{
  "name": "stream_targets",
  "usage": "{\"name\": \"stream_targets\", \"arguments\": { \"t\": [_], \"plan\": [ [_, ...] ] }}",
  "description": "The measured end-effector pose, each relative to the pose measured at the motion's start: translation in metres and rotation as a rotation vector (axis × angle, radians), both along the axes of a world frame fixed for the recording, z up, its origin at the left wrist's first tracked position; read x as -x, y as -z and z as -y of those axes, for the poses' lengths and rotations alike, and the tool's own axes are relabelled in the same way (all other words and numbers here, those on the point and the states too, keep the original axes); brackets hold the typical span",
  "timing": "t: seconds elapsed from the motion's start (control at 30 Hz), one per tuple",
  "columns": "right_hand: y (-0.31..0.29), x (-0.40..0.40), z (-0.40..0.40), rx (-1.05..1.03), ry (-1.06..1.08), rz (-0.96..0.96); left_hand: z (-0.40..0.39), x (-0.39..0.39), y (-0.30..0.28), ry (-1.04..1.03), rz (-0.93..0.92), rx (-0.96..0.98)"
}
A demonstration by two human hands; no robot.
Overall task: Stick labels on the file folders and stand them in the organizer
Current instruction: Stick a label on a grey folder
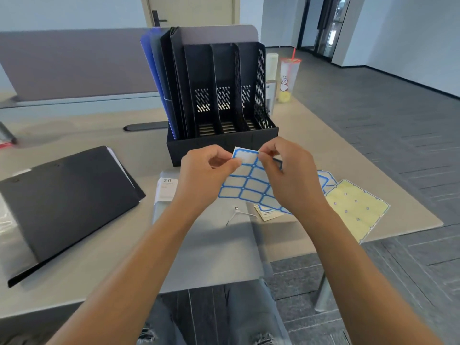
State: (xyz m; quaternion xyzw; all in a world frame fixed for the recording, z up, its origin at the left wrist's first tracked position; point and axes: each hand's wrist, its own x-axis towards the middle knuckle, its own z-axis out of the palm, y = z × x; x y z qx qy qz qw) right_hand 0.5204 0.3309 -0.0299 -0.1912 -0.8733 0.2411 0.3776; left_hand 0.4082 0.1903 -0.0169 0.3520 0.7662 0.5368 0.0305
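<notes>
Both hands hold a sheet of blue-bordered labels above the table, in front of the black organizer. My left hand pinches the sheet near its top left. My right hand pinches the corner of the top label, which is lifted off the sheet. A black file folder lies flat on the table at the left. Blue and black folders stand in the organizer's leftmost slot; its other three slots hold nothing.
A yellow backing sheet and more label sheets lie at the right near the table edge. A grey folder with a small white card lies under my hands. A plastic drink cup stands behind the organizer.
</notes>
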Motion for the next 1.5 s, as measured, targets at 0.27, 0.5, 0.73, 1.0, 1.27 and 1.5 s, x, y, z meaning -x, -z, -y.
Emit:
{"name": "stream_targets", "arguments": {
  "t": [0.27,0.5,0.73,1.0,1.27,1.5],
  "plan": [
    [-0.002,-0.003,-0.006,0.057,0.041,-0.026,0.000,-0.005,0.003,0.086,0.043,0.007],
    [0.007,-0.003,0.010,-0.162,-0.011,-0.215,0.004,-0.007,0.002,0.054,0.053,-0.077],
    [0.013,0.005,0.011,-0.158,-0.043,-0.165,0.013,-0.008,0.001,0.139,0.074,-0.111],
    [0.010,0.005,0.012,-0.204,-0.011,-0.168,0.016,-0.005,0.001,0.220,-0.011,-0.071],
    [0.002,0.004,0.010,-0.306,-0.004,-0.175,0.015,0.001,0.000,0.197,-0.125,-0.004],
    [-0.001,-0.004,0.008,-0.182,0.004,-0.202,0.002,-0.010,0.000,0.139,-0.096,-0.051]
  ]
}}
